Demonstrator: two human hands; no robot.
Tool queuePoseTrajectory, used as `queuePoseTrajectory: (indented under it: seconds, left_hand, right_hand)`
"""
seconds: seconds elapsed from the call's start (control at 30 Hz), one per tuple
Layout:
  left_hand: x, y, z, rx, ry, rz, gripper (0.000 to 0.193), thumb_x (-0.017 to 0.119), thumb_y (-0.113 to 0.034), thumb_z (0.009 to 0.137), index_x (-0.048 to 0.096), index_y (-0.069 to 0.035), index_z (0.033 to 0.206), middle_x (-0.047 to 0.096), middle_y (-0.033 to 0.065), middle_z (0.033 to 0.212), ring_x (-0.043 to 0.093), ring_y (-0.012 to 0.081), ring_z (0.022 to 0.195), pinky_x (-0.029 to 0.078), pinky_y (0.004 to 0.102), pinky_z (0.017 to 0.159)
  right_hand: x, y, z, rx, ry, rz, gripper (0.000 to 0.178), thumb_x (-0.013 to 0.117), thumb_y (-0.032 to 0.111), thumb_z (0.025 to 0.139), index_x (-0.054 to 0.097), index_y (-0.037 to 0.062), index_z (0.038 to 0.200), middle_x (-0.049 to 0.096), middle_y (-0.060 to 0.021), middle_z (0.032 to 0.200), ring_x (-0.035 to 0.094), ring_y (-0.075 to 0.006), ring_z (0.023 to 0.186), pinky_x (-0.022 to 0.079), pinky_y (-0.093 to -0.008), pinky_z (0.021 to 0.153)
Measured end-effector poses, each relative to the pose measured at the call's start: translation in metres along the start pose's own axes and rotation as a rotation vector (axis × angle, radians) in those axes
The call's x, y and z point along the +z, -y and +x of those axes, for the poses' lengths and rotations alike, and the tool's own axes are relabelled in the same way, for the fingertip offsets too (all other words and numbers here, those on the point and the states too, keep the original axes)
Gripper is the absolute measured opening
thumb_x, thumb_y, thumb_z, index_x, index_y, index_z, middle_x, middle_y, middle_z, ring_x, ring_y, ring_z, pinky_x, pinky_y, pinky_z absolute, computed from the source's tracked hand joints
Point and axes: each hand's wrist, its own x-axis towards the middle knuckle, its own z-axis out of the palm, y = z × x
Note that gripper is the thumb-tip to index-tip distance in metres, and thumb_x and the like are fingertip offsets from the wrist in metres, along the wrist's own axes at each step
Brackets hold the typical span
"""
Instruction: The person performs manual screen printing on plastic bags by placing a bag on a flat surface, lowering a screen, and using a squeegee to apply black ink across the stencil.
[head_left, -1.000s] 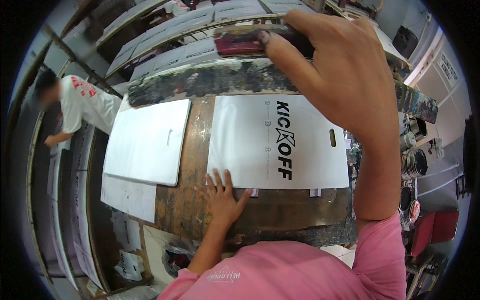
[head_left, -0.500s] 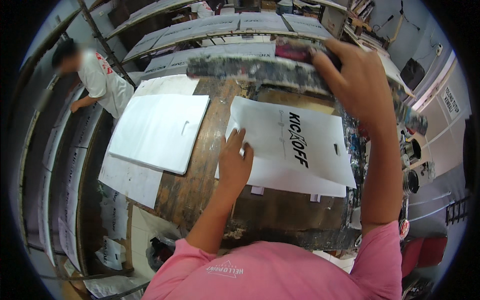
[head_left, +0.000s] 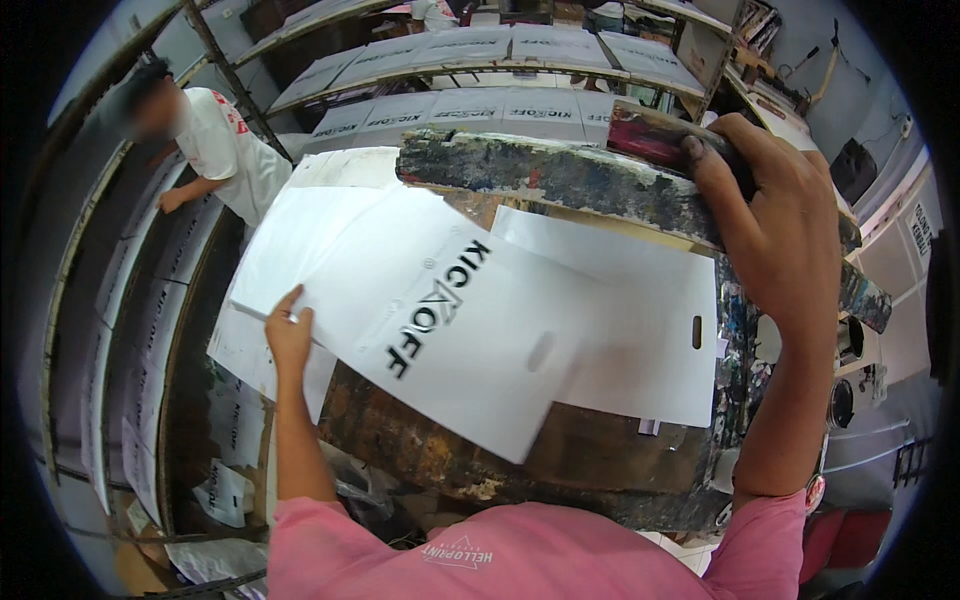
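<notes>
The printed bag [head_left: 480, 350], partly blurred, hides part of a blank bag [head_left: 640, 310] and a stack [head_left: 278, 250]. Shelves [head_left: 560, 68] stand beyond the stained table [head_left: 385, 425]. The left hand [head_left: 290, 338] pinches the printed bag, which slants rightward toward the table's near edge; the right hand [head_left: 778, 200] grips a half-hidden handle [head_left: 645, 132].

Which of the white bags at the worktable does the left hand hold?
The slanted, black-lettered bag; the flat bag at right and the stack at left show no print.
</notes>
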Motion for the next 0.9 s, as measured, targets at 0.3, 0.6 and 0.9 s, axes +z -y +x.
queuePoseTrajectory:
  seconds: [0.3,0.6,0.9]
  left_hand:
    - [-0.043,-0.030,0.086,0.129,-0.238,0.466,0.070,0.083,-0.030,0.096,0.058,-0.003,0.155,0.068,0.0239,0.143,0.065,0.0394,0.132,0.046,0.0471,0.118]
    - [0.016,-0.263,-0.104,-0.188,0.633,-1.233,0.126,0.102,-0.014,0.077,0.022,0.000,0.173,0.069,0.0144,0.136,0.070,0.0220,0.117,0.057,0.0336,0.102]
    - [0.067,-0.161,-0.208,-0.105,0.627,-0.364,0.106,0.108,-0.034,0.059,0.061,0.005,0.147,0.079,0.0191,0.119,0.077,0.0306,0.109,0.058,0.0416,0.099]
  right_hand:
    - [0.007,0.001,-0.008,-0.031,-0.149,0.001,0.052,0.066,0.043,0.099,0.071,0.0006,0.127,0.075,-0.0241,0.093,0.067,-0.0424,0.087,0.046,-0.0508,0.091]
    - [0.021,0.025,-0.118,-0.074,0.286,0.012,0.081,0.072,0.041,0.095,0.047,-0.0101,0.154,0.066,-0.0188,0.109,0.062,-0.0361,0.105,0.045,-0.0503,0.093]
    - [0.130,-0.037,-0.198,-0.129,0.598,0.445,0.039,0.073,0.024,0.099,0.068,0.0140,0.137,0.070,-0.0135,0.107,0.067,-0.0386,0.107,0.051,-0.0527,0.095]
